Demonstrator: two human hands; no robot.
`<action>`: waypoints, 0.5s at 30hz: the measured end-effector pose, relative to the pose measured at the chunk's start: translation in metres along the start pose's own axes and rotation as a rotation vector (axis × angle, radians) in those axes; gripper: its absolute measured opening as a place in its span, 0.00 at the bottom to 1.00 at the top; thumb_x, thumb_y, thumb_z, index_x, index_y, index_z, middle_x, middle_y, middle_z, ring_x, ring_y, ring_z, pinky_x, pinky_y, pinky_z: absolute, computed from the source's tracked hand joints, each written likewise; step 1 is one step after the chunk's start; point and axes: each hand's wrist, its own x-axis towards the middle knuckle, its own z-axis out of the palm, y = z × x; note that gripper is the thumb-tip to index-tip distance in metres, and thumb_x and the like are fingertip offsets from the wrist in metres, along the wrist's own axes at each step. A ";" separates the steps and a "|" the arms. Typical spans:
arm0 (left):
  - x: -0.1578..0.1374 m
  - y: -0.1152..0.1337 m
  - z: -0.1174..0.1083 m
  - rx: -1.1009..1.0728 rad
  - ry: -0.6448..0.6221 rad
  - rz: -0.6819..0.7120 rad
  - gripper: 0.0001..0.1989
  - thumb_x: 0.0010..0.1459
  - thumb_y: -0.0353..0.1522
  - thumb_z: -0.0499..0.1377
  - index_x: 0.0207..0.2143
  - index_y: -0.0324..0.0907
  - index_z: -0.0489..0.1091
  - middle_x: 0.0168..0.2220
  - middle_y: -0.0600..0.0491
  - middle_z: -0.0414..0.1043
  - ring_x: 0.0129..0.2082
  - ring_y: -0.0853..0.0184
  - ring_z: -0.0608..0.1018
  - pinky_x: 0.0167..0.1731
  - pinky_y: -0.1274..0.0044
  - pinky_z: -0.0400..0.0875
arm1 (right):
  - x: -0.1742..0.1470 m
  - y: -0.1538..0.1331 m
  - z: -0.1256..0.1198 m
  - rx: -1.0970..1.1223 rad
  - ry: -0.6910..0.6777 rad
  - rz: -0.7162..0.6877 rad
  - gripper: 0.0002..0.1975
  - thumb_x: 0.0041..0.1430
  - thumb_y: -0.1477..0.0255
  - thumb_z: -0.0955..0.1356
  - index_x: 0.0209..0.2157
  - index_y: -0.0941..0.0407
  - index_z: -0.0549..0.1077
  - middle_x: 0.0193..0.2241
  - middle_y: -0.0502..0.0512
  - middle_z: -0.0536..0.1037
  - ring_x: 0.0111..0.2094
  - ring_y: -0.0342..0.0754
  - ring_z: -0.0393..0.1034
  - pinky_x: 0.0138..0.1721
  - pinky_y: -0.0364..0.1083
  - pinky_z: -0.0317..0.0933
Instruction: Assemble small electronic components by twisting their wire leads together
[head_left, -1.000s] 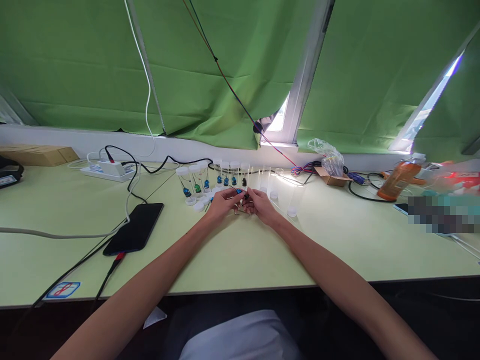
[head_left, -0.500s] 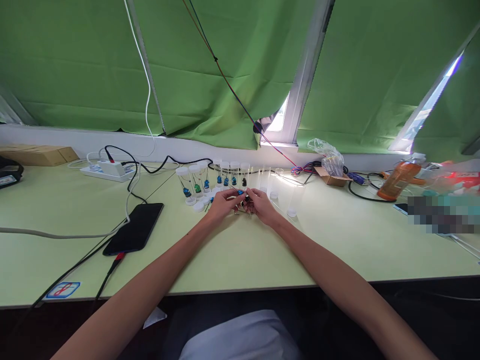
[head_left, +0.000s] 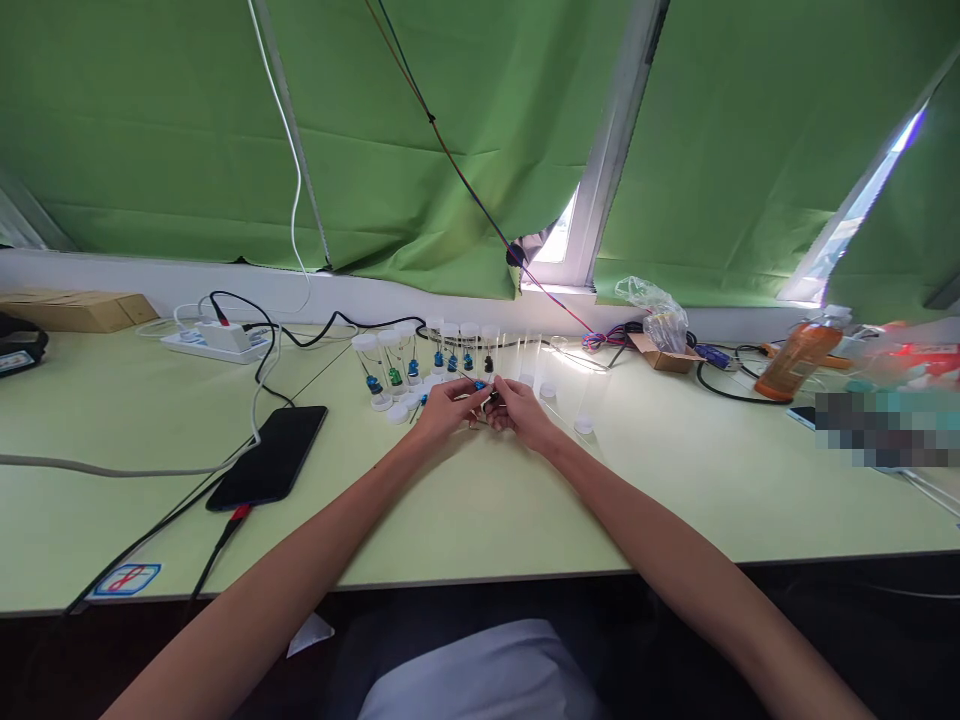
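My left hand [head_left: 448,408] and my right hand [head_left: 523,414] meet over the middle of the table, fingers closed in a pinch. Between the left fingertips shows a small blue piece with a thin stem [head_left: 480,385]. A small dark piece [head_left: 493,396] sits at the right fingertips; whether the two pieces touch, I cannot tell. Just behind my hands stand several clear tubes with white caps, among them one with a green piece [head_left: 394,376] and one with a blue piece [head_left: 374,384]. Another loose blue piece [head_left: 424,400] lies left of my left hand.
A black phone [head_left: 268,458] with a cable lies to the left, a power strip [head_left: 217,345] behind it. Clear tubes with white ends [head_left: 583,426] lie right of my hands. Farther right are a small cardboard box [head_left: 664,356] and an orange bottle [head_left: 801,358].
My fingers have shifted slightly around the small pieces, and the dark piece shows less between them. Both arms stay nearly where they were.
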 end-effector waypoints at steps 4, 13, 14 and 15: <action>0.002 -0.003 -0.002 -0.015 0.015 0.009 0.21 0.45 0.47 0.68 0.31 0.38 0.76 0.28 0.51 0.72 0.24 0.71 0.69 0.24 0.77 0.65 | 0.000 -0.002 0.002 0.038 0.022 -0.023 0.19 0.53 0.55 0.71 0.30 0.57 0.67 0.21 0.48 0.72 0.18 0.40 0.68 0.19 0.40 0.61; 0.000 0.000 0.000 0.077 0.006 0.040 0.21 0.47 0.46 0.67 0.35 0.38 0.76 0.28 0.51 0.73 0.24 0.71 0.71 0.24 0.78 0.66 | 0.001 0.000 0.001 0.025 0.010 -0.049 0.17 0.54 0.57 0.71 0.31 0.56 0.67 0.17 0.46 0.70 0.17 0.39 0.65 0.18 0.39 0.59; -0.001 0.001 0.000 0.108 -0.003 0.052 0.21 0.47 0.46 0.66 0.35 0.38 0.76 0.28 0.51 0.74 0.24 0.71 0.71 0.23 0.78 0.66 | 0.001 0.001 0.001 0.020 0.009 -0.050 0.17 0.55 0.57 0.70 0.31 0.56 0.67 0.17 0.45 0.69 0.16 0.39 0.64 0.17 0.39 0.58; -0.001 0.002 0.001 0.137 -0.015 0.063 0.20 0.48 0.46 0.66 0.36 0.39 0.76 0.28 0.51 0.74 0.24 0.71 0.71 0.23 0.78 0.65 | 0.001 0.001 0.001 0.016 0.007 -0.050 0.17 0.56 0.57 0.69 0.31 0.56 0.67 0.16 0.45 0.69 0.15 0.39 0.63 0.17 0.39 0.57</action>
